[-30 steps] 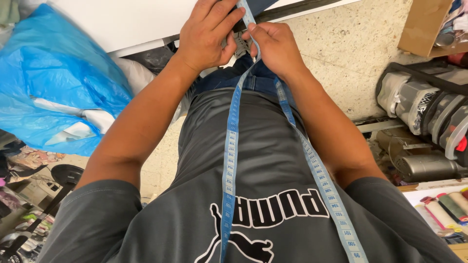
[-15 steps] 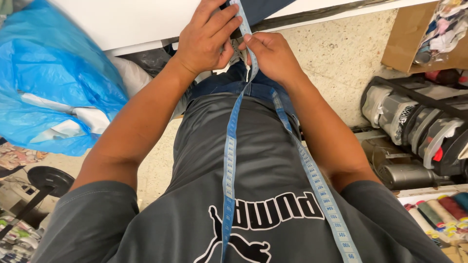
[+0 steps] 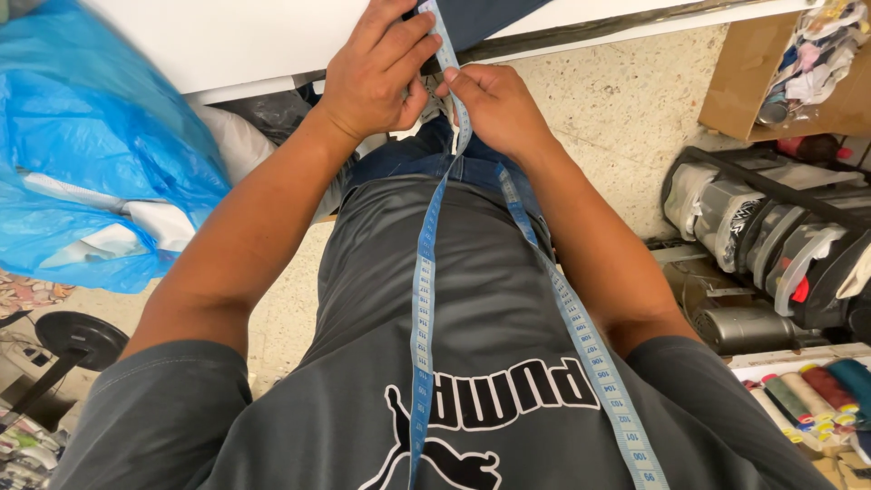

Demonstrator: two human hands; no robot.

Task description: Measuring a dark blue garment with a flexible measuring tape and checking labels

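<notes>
My left hand (image 3: 376, 77) and right hand (image 3: 494, 104) both pinch the blue measuring tape (image 3: 425, 299) at the near edge of the white table (image 3: 227, 41). The tape hangs around my neck; the measuring seems half done, the dark cloth (image 3: 481, 18) mostly hidden.

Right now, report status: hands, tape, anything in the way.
Left hand and right hand both pinching the blue measuring tape at the white table edge. Tape hangs round the neck. Dark fabric underneath.

Likely a tailoring workshop: tape measure (image 3: 422, 308), thread spools (image 3: 821, 390), irons (image 3: 771, 236).
</notes>
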